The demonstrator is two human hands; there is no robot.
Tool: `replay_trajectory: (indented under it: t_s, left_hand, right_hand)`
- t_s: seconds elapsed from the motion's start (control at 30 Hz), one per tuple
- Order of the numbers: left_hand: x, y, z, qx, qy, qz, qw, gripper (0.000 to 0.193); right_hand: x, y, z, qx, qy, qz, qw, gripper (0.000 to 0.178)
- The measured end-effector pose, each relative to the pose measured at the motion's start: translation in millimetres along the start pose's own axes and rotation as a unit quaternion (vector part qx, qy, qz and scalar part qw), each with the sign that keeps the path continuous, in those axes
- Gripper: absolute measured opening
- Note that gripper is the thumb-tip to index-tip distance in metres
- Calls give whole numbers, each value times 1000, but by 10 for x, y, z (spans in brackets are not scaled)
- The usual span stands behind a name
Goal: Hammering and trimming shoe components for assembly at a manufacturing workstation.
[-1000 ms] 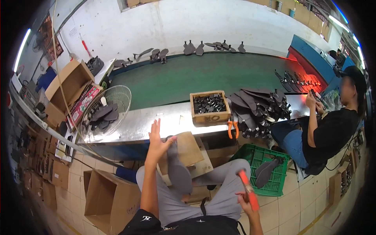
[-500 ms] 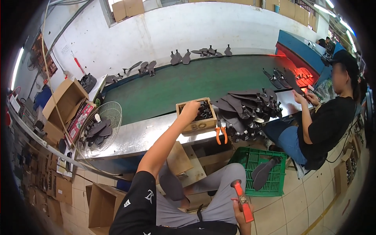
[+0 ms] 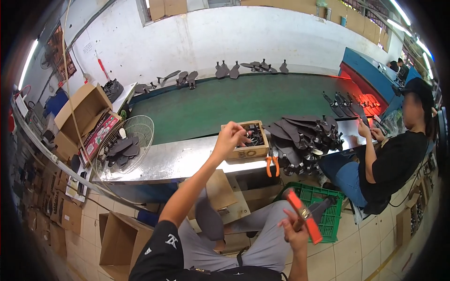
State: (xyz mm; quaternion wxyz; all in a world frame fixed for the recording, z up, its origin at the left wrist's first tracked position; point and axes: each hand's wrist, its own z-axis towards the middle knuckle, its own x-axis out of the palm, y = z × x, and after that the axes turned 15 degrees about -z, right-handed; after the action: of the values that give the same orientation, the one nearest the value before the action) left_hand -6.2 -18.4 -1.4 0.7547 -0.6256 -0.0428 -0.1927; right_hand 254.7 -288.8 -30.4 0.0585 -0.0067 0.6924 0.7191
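Observation:
My left hand [image 3: 229, 140] is over the left side of a wooden box [image 3: 251, 151] of small dark parts. Its fingers are drawn together; whatever they hold is too small to make out. Above my right thigh, my right hand [image 3: 296, 233] grips a mallet [image 3: 303, 213] with a long red head and a gold-coloured middle; part of its handle is hidden by the fingers. Beside my left knee, a dark grey shoe sole [image 3: 209, 220] stands against a wooden work stand [image 3: 222, 189]. Orange-handled pliers [image 3: 273, 166] hang at the metal table edge, right of the box.
A heap of dark soles [image 3: 300, 136] lies right of the box. Behind runs a green conveyor belt [image 3: 206, 105] bearing soles. A wire fan guard [image 3: 124, 147] holds soles at left. A green crate [image 3: 333, 220] stands by my right knee. A co-worker [image 3: 393, 150] sits at right holding a sole.
My left hand has come up from inside the box toward its left edge. My right hand has raised and turned the mallet. The whole view has shifted slightly.

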Motion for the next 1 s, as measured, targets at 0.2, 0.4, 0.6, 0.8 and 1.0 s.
replay_trajectory:
  t_s: [0.2, 0.4, 0.6, 0.8, 1.0]
  left_hand:
    - [563, -665, -1528, 15, -23, -179, 984, 23]
    - [729, -919, -2301, 26, -107, -158, 981, 21]
    - [555, -972, -2481, 173, -81, 97, 977, 24]
    - [-157, -484, -2199, 146, -273, 488, 816, 52]
    - [-807, -79, -1921, 60, -178, 325, 927, 33]
  right_hand:
    - [315, 464, 444, -140, 60, -47, 987, 35]
    - [751, 819, 408, -98, 167, 39, 980, 27]
    - [1021, 855, 335, -112, 247, 80, 959, 20]
    - [1231, 627, 638, -90, 215, -60, 971, 15]
    - [1813, 207, 1299, -250, 200, -162, 933, 26]
